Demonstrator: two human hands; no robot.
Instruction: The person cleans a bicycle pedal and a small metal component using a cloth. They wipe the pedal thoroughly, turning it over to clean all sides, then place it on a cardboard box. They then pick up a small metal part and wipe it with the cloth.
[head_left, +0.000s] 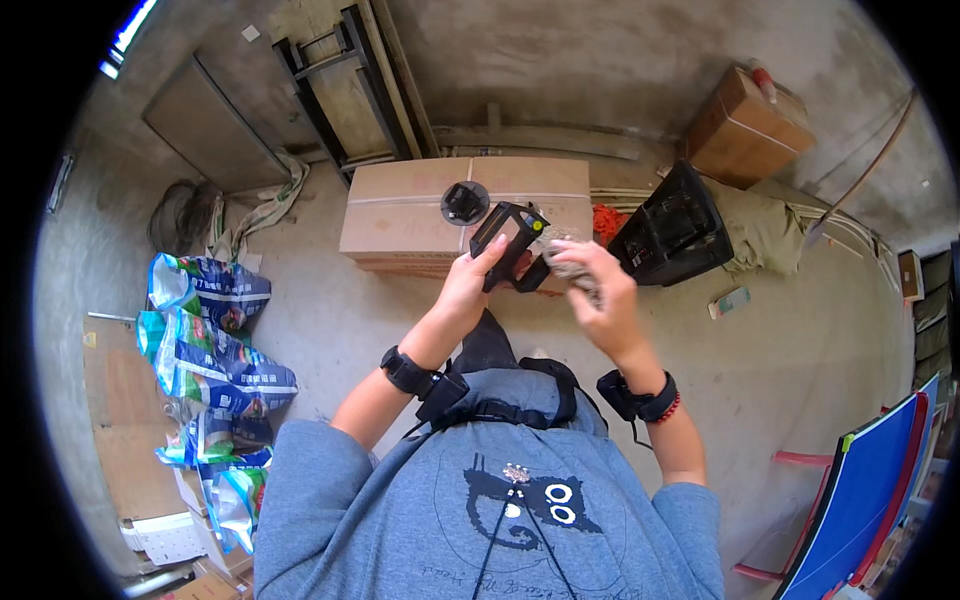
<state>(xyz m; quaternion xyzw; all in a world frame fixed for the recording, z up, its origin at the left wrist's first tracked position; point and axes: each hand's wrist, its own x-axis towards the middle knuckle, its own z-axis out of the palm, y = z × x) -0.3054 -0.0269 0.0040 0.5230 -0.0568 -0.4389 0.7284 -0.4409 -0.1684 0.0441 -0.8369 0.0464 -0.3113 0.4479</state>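
Observation:
My left hand (474, 276) is closed around a black tool-like device (517, 232) with an open frame, a handle loop and a yellow-green round spot at one end. Just right of it, my right hand (604, 296) grips a crumpled grey-brown cloth (576, 266), which lies against or very near the device's end; the hand is slightly blurred. Beneath and beyond both hands is a large strapped cardboard box (405, 195). A round black disc-shaped part (465, 203) rests on the box top, left of the device.
A black speaker-like case (675, 225) stands right of the box, beside red netting (609, 221). Blue printed bags (225, 360) line the left side. Behind lean black metal frames (367, 82). A second carton (742, 131) sits back right, a blue table-tennis-like board (862, 487) at lower right.

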